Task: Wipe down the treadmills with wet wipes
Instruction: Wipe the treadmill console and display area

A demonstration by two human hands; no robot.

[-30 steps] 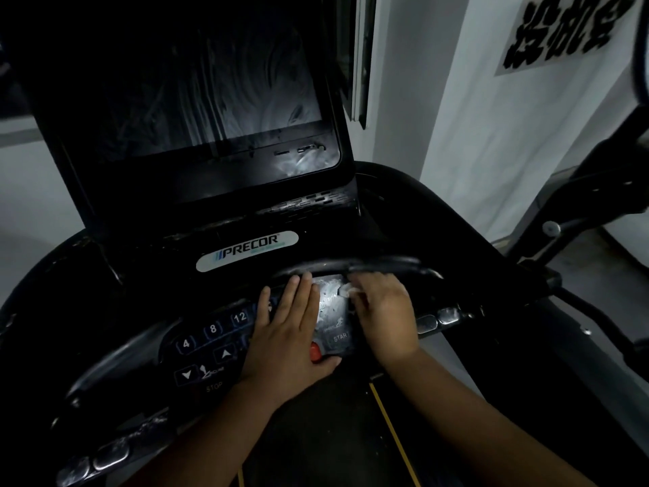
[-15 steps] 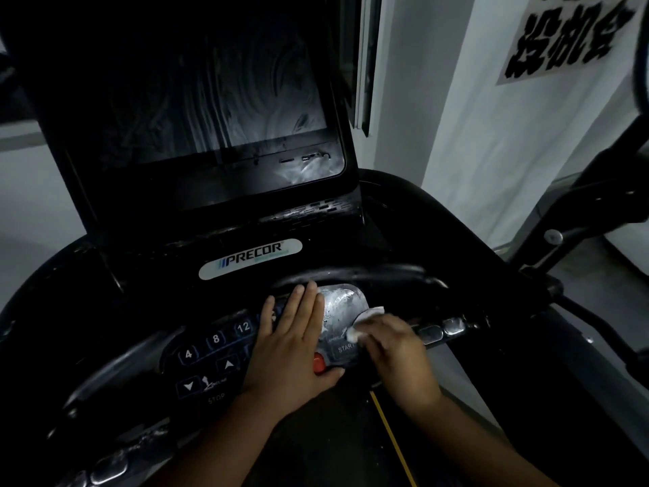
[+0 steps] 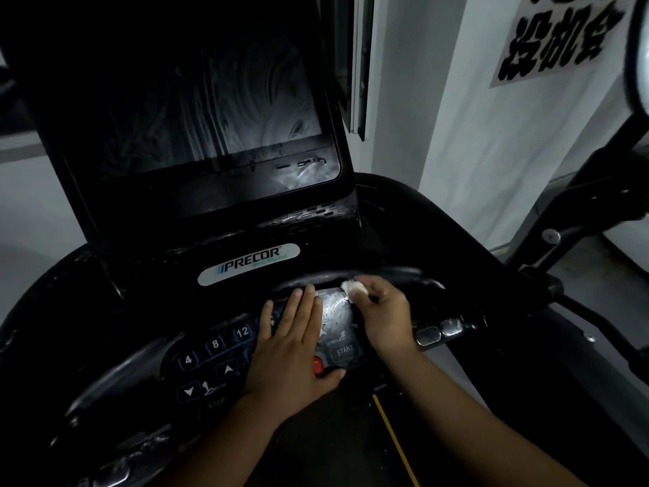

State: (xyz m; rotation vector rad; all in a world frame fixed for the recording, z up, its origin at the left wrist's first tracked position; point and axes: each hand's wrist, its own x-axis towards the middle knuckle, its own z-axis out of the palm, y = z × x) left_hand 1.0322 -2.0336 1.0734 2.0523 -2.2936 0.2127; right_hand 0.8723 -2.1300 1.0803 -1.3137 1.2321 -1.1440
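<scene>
**Dim gym corner, cleaning seen at close range**

Pale walls [image 3: 474,152] and a white sign with bold black characters [image 3: 558,40] stand behind a black Precor treadmill console [image 3: 140,304], seen from above in low light. A small, crumpled white wet wipe [image 3: 353,286] sits at the upper right corner of the console's shiny silver control panel [image 3: 337,318], just under a curved black grab bar [image 3: 393,274]. The right hand [image 3: 384,319] grips the wipe. Its fingers are curled around it, and only a bunched white tuft shows beyond the fingertips.

The left hand [image 3: 293,349] lies flat just beside it, fingers straight and close together on the dark numbered keypad [image 3: 214,346]. Its thumb rests next to a round red button [image 3: 318,364].

The silver panel between the two hands gleams with streaks. The dark tilted screen [image 3: 196,110] above shows swirled smears.

Half a second ago the wipe was lower on the silver panel, near the START key [image 3: 344,350]. It now sits higher, at the panel's top edge. The left hand has stayed put.
</scene>
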